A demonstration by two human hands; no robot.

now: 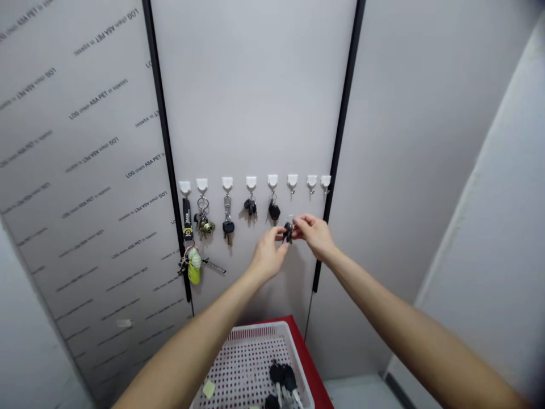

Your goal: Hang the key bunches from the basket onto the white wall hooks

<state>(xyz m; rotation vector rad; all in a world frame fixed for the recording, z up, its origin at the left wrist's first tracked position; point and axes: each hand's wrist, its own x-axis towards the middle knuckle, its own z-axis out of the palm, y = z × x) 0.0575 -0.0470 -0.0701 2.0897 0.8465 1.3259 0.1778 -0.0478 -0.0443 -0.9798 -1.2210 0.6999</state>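
Note:
Between my two hands is a small bunch of keys (288, 232) with dark heads, held in front of the white panel. My left hand (269, 253) closes its fingertips on the bunch from the left. From the right, my right hand (314, 233) pinches its ring. Just above them a white hook (292, 180) carries nothing. To the left, keys with a black fob (273, 211) hang on one hook, and a small dark bunch (251, 206) hangs on another. Further left hang a key with a metal clip (228, 227) and a brassy bunch (205, 225).
At the far left hangs a black strap (187, 218) with green and yellow charms (194, 267). Two bare hooks, one a white hook (326, 182), sit near the right black strip (340, 130). Below, a white basket (293, 352) holding more keys (283, 378) rests on a red surface (313, 363).

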